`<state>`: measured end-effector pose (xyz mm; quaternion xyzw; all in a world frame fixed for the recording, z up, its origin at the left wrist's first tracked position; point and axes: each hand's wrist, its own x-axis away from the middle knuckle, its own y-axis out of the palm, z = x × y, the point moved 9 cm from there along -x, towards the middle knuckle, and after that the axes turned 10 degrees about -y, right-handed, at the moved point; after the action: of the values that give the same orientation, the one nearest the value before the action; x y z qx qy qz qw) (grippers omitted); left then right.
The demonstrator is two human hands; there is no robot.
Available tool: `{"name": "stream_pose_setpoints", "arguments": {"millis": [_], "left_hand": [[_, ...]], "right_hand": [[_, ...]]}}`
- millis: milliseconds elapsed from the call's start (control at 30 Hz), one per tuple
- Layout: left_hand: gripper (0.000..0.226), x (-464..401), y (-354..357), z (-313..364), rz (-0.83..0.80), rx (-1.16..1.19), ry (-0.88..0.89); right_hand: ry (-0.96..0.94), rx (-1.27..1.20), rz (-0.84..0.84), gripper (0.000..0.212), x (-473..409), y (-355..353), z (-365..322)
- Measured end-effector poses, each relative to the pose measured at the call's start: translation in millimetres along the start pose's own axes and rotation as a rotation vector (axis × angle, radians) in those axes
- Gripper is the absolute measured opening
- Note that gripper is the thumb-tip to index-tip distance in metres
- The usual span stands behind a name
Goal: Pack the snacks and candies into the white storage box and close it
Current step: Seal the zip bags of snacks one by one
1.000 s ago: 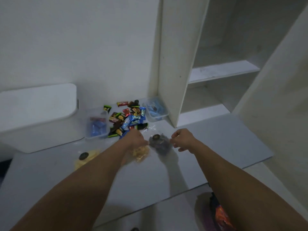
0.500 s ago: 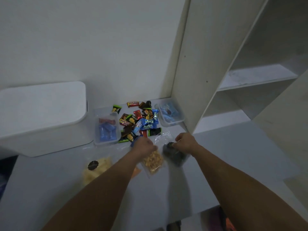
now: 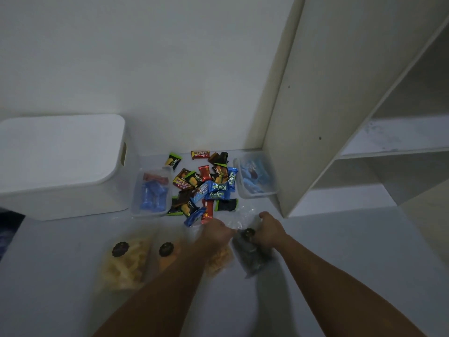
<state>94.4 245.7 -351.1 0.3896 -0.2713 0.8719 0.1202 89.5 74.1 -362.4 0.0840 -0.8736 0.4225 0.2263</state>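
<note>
Leftward on the tabletop [image 3: 60, 300] sits the white storage box [image 3: 60, 164], lid on. Loose candies [image 3: 206, 186] lie beside it. Nearer, the right hand [image 3: 269, 229] grips a dark snack bag [image 3: 252, 256]; the left hand [image 3: 217, 233] grips an orange snack bag [image 3: 220, 260].

A plain white wall [image 3: 145, 57] rises behind a pale grey desk [image 3: 352, 251]. A cream shelving unit [image 3: 315, 105] stands at the right, its open shelves [image 3: 401, 137] bare. The light is dim.

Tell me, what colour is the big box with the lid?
White: the storage box shows plainly at left in the head view.
</note>
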Motion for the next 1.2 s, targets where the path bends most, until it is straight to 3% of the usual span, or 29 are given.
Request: {"name": "stream_pose_setpoints", "arguments": {"millis": [133,233,367,533,633,767,967,1067,1200], "left_hand": [[0.019,-2,-1,-2,0.084,0.087,-0.037],[0.013,4,-3,11,0.148,0.114,0.046],[0.016,21,-8,32,0.234,0.264,0.212],[0.022,47,-10,51,0.311,0.358,0.337],[0.022,56,-13,55,0.368,0.315,0.382],[0.023,70,-17,59,0.469,0.245,0.472],[0.028,85,-11,59,0.432,0.251,0.507],[0.024,90,-21,55,0.462,0.28,0.517],[0.02,101,-31,59,0.45,0.307,0.551]], "right_hand": [[-0.055,-0.237,0.024,0.058,-4,-9,12],[-0.101,-0.427,0.055,0.044,2,-19,15],[-0.21,-0.502,0.071,0.039,11,-31,12],[-0.345,-0.58,0.343,0.003,31,-80,1],[-0.43,-0.604,0.413,0.017,41,-96,-6],[-0.484,-0.607,0.469,0.016,51,-95,-7],[-0.581,-0.557,0.434,0.021,63,-94,-21],[-0.543,-0.622,0.469,0.018,66,-102,-17],[-0.538,-0.712,0.487,0.029,73,-114,-20]]}}
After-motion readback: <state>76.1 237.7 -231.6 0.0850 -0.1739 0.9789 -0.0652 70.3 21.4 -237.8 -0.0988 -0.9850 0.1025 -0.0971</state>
